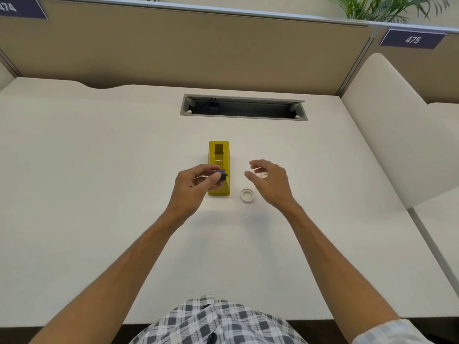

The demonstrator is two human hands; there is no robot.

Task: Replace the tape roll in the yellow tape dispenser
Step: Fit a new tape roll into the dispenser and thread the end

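Now the left hand (pixel 196 181) pinches a dark spool (pixel 221 175) just over the yellow tape dispenser (pixel 219 167) on the desk (pixel 99 157). Beside it, the right hand (pixel 269 181) hovers with fingers spread loosely, half hiding a pale roll (pixel 263 175); a white ring (pixel 247 195) lies near its wrist.

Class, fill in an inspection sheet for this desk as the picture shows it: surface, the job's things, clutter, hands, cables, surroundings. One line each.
Surface: white desk top, with a grey cable hatch open at the back.
Job's things: yellow plastic tape dispenser at the centre; small dark plastic spindle held over it; white ring-shaped empty tape core lying to its right; a pale object, mostly hidden behind the right hand's fingers.
Clutter: nothing seen.
Hands: left hand pinches the spindle; right hand open, reaching over the pale object.
Cables: a dark plug-like shape inside the hatch; unclear.
Surroundings: beige partition, number plates, green plants.
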